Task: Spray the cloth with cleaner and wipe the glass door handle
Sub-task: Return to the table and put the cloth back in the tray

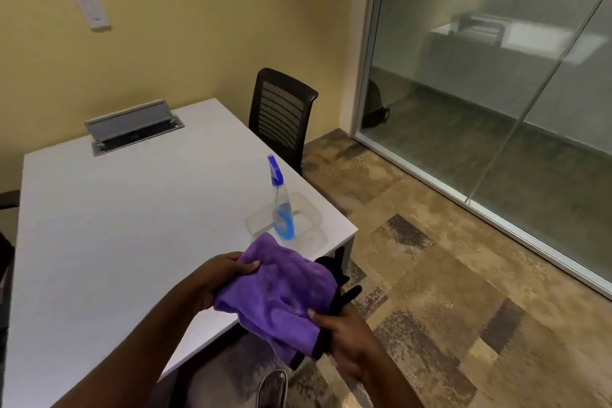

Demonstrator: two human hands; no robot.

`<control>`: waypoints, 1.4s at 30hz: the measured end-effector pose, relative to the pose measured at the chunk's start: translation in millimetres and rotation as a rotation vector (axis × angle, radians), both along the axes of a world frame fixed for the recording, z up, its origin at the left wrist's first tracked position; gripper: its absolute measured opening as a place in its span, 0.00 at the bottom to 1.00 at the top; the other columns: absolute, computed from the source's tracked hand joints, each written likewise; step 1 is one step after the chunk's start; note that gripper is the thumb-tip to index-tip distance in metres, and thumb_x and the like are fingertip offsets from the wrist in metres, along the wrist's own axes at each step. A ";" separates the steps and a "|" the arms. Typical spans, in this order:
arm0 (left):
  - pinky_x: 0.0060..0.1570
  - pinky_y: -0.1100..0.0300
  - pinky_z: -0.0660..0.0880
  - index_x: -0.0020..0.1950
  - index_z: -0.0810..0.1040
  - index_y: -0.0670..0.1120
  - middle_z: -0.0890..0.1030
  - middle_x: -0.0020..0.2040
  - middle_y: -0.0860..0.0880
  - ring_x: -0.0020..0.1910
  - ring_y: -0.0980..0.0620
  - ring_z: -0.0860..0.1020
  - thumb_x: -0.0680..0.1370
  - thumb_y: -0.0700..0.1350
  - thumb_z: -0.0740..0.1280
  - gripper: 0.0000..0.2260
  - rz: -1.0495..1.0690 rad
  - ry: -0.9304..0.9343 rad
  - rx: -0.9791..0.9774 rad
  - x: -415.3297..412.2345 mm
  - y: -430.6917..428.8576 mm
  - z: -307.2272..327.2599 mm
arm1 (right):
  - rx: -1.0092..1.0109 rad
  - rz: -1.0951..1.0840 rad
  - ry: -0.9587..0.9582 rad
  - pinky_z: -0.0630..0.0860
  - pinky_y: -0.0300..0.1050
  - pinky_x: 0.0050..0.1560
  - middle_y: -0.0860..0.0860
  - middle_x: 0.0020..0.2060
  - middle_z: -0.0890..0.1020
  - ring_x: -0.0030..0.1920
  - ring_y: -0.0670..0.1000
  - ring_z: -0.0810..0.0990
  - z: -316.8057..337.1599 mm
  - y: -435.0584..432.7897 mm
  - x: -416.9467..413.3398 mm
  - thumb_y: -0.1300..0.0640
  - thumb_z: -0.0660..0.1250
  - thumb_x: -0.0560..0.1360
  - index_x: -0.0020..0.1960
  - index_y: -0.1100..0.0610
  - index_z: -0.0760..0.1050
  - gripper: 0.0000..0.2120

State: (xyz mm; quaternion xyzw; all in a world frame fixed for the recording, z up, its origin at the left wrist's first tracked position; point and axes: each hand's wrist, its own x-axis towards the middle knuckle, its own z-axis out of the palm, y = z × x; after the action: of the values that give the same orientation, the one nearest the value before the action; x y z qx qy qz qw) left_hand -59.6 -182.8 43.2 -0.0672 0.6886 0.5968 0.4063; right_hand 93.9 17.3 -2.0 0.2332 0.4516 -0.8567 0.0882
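head view: both hands hold the purple cloth (281, 291) spread between them, just off the near edge of the white table (132, 209). the left hand (228, 272) grips the cloth's far left edge, thumb laid on top and fingers curled under. the right hand (344, 338) pinches the near right edge, thumb on top. the spray bottle (282, 209) of blue cleaner stands untouched in a clear plastic tub (313, 214) at the table's right corner, just beyond the cloth. a black mesh chair (281, 109) sits past that corner, and a glass wall (496, 76) runs along the right side. no door handle shows anywhere in it

the step looks like readying the cloth, opening or folding it into a pad. whether it is already wet i cannot tell; a faintly darker patch near the middle is not enough to say. if it is dry, the next move calls for one hand to let go, reach forward to the bottle and aim the nozzle at the cloth while the other hand keeps it spread. after that comes a turn toward the glass to find the handle
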 end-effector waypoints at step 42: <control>0.47 0.58 0.73 0.55 0.81 0.46 0.82 0.55 0.47 0.51 0.47 0.78 0.74 0.52 0.71 0.14 -0.266 0.573 -0.679 -272.8 38.8 -125.8 | 0.621 -0.368 -0.626 0.79 0.45 0.43 0.50 0.39 0.81 0.40 0.51 0.80 -87.5 -58.9 -262.3 0.56 0.76 0.69 0.52 0.57 0.76 0.15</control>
State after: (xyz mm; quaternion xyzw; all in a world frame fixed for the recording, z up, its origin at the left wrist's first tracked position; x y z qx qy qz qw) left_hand -332.4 -144.0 -82.6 0.0600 0.9323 0.2747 0.2274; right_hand -168.3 -41.6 -89.5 0.5716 0.5891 -0.5710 -0.0071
